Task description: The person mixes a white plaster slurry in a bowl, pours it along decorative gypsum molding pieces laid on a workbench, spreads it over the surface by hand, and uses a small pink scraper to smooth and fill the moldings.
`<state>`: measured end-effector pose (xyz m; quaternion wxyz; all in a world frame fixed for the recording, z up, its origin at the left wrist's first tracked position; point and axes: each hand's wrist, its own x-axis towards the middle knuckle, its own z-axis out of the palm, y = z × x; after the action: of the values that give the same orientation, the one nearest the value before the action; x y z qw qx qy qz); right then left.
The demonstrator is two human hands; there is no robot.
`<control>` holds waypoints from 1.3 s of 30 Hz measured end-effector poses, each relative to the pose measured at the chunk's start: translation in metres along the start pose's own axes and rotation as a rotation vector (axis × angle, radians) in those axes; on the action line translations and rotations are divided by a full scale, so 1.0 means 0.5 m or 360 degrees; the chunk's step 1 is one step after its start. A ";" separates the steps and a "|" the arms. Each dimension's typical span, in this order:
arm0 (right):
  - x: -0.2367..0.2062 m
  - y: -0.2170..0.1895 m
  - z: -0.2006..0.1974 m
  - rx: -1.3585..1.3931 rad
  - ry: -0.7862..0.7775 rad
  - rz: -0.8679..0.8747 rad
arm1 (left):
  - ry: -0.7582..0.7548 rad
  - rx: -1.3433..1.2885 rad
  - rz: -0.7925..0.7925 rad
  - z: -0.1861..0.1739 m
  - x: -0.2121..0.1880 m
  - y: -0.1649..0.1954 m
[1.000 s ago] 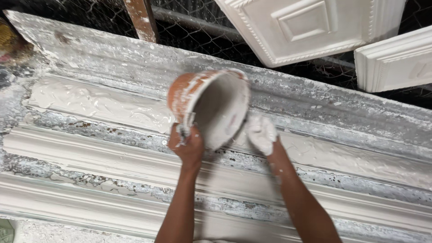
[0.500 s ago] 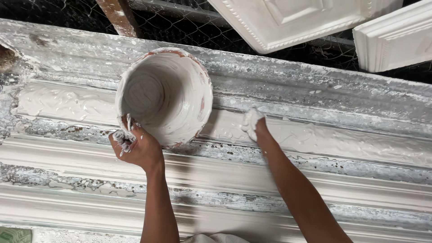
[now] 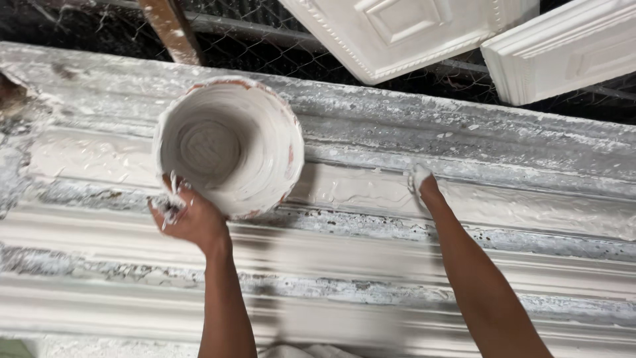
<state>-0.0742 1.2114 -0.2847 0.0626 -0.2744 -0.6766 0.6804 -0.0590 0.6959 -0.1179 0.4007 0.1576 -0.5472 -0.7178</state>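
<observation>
**Plaster bowl held over the long mould**

Plaster bowl (image 3: 228, 147), coated white inside, hangs tilted above the long mould (image 3: 371, 265); we grip its near rim with our left hand (image 3: 189, 215), fingers clamped on the edge. White cast panels (image 3: 411, 30) lean behind against wire mesh (image 3: 86, 23). Our right hand (image 3: 419, 182), arm outstretched, presses plaster-coated fingers into the wet channel; their spread we cannot tell.

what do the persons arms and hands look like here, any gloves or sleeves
Both forearms are bare: no sleeves, gloves, watch or bands show. The left hand is smeared with wet white plaster across the fingers. The right hand is coated white so thickly that its fingers are hard to tell apart. The forearms look mostly clean.
</observation>
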 end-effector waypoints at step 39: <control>-0.275 -0.207 1.560 0.0776 -0.0404 0.0221 | 0.0254 0.0343 -0.0041 -0.531 0.915 0.060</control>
<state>-0.3454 0.4651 -0.1975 -0.0052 -0.2094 -0.4750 0.8547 -0.1582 0.1764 -0.0869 0.4144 0.2634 -0.5854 -0.6451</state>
